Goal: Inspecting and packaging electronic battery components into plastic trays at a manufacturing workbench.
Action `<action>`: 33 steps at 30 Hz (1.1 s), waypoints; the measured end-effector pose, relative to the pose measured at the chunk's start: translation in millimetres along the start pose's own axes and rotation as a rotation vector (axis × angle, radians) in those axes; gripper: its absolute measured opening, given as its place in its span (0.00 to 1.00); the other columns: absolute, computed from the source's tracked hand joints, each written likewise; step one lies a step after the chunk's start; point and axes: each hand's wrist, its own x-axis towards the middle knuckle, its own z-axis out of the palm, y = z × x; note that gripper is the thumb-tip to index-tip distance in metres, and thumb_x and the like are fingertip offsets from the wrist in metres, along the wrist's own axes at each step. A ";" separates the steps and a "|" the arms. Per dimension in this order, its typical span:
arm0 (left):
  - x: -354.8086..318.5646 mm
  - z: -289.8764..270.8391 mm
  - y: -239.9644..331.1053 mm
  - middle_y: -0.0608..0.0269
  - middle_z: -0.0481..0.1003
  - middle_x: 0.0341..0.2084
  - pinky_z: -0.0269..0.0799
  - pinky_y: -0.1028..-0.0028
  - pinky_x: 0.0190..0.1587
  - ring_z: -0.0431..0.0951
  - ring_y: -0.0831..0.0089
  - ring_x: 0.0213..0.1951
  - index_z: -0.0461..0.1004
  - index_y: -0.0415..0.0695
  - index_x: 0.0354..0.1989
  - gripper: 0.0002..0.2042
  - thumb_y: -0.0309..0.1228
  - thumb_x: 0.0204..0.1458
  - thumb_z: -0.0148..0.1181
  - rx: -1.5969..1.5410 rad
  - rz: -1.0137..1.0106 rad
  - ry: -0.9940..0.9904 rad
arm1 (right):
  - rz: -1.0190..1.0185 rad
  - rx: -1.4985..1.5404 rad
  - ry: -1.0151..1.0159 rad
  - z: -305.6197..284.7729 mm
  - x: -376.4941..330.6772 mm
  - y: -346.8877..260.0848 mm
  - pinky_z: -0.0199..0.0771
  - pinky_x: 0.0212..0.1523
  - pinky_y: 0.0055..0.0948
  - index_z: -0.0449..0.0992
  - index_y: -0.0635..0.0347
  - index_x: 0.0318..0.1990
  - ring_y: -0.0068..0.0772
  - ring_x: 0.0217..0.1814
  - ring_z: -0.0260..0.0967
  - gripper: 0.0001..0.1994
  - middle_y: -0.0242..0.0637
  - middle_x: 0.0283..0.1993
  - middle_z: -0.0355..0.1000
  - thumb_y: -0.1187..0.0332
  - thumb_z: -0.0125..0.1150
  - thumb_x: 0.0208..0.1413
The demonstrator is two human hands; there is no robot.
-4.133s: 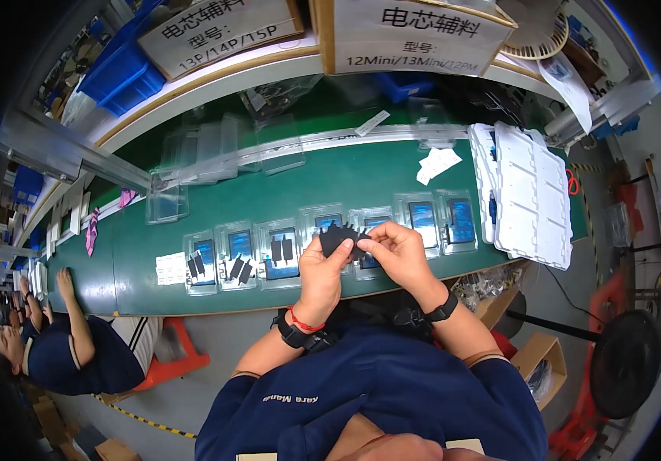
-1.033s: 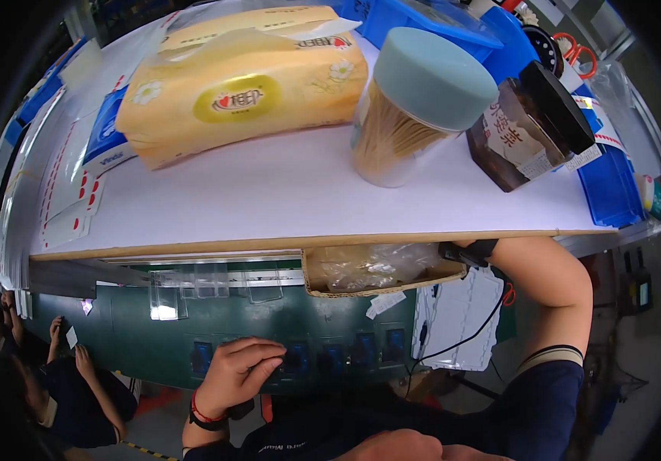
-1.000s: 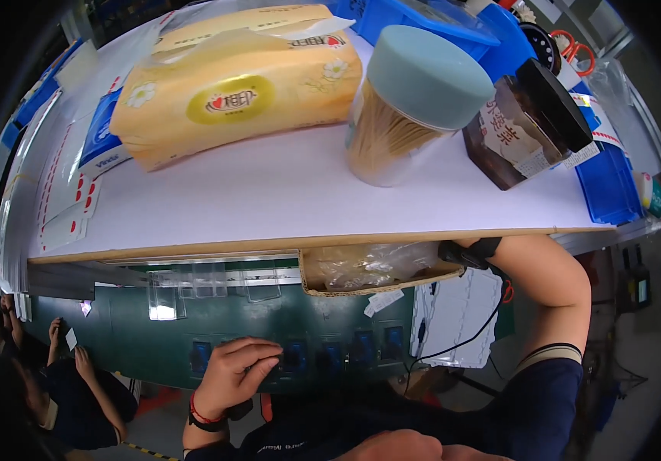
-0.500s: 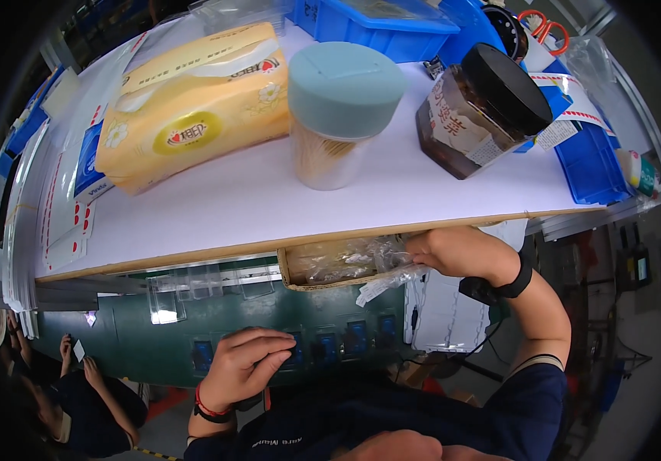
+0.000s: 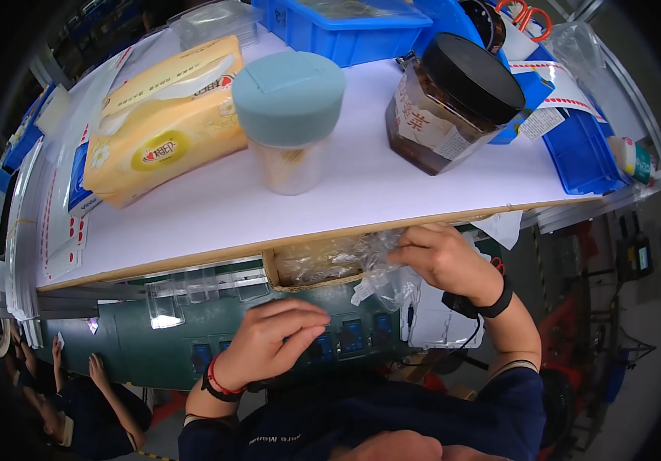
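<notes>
**Bag half out of the under-shelf box; left hand resting on the belt**

Progress, judged from this view alone: the reach under the shelf is made and the clear plastic bag (image 5: 361, 265) is gripped, but it is not yet free. Part of it lies inside the cardboard box (image 5: 300, 269) at centre frame; part spills over the box's right end. Nothing from the bag is visible on the belt. Left to do: draw it clear or take out what it holds.

Lower left of frame: another person's hands (image 5: 96, 369) rest at the edge of the green conveyor (image 5: 161, 353), well apart from the wearer's.

Lower centre: the left hand (image 5: 273, 346) lies palm down on the conveyor, fingers loosely together and bent, holding nothing that I can see. Its fingertips sit just beside a row of small blue trays (image 5: 353, 334).

Centre right: the right hand (image 5: 442, 257) has its fingers curled and pinched on the bag's crinkled film, just under the white shelf's (image 5: 192, 223) front edge. A black wrist strap shows on that forearm.

Bag appearance: thin, transparent, heavily creased, glinting; contents too blurred to tell. A small white tag hangs at its lower edge.

Above on the shelf, left to right: yellow tissue pack (image 5: 165, 123), teal-lidded tub (image 5: 290, 115), black-lidded jar (image 5: 453, 100).
</notes>
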 end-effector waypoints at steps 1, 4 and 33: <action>6.3 3.0 -1.4 0.56 0.77 0.31 0.75 0.72 0.35 0.79 0.63 0.33 0.77 0.38 0.34 0.05 0.23 0.48 0.60 0.003 0.008 0.026 | -0.030 -0.061 0.000 3.0 2.0 -2.7 0.67 0.40 0.30 0.77 0.57 0.32 0.34 0.37 0.66 0.10 0.32 0.29 0.65 0.75 0.58 0.38; 28.6 6.5 -2.4 0.55 0.77 0.32 0.75 0.71 0.36 0.78 0.60 0.34 0.77 0.37 0.35 0.06 0.23 0.48 0.61 0.099 0.042 0.079 | -0.090 -0.157 0.020 12.8 8.0 -10.3 0.65 0.40 0.28 0.77 0.58 0.32 0.33 0.38 0.64 0.10 0.33 0.28 0.64 0.72 0.55 0.39; 35.5 87.3 -0.8 0.64 0.73 0.30 0.71 0.81 0.32 0.73 0.79 0.32 0.79 0.36 0.35 0.06 0.25 0.51 0.62 -0.384 -0.141 0.590 | 0.451 -0.055 0.374 41.6 -8.5 -70.6 0.70 0.27 0.37 0.74 0.62 0.40 0.43 0.28 0.71 0.15 0.42 0.25 0.72 0.67 0.64 0.45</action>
